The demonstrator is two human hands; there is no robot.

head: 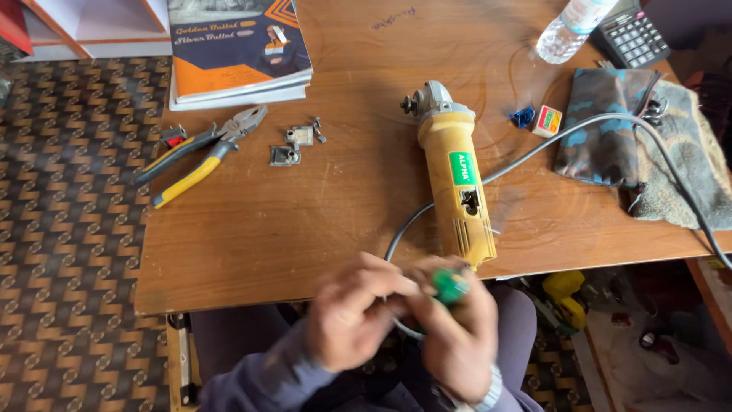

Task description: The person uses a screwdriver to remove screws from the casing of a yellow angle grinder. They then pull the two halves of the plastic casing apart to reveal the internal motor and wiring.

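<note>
While blurred, both hands [404, 320] clasp green part [450, 288].

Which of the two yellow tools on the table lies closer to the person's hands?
The yellow angle grinder: its rear end nearly reaches the hands at the table's near edge. The yellow-handled pliers lie far off, toward the table's left side.

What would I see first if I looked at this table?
Probably the big yellow angle grinder lying in the middle of the wooden table, its grey cable looping off to the right. Just below it, at the table's near edge, the left hand and the right hand are blurred together around a small green thing. On the left lie yellow-handled pliers.
</note>
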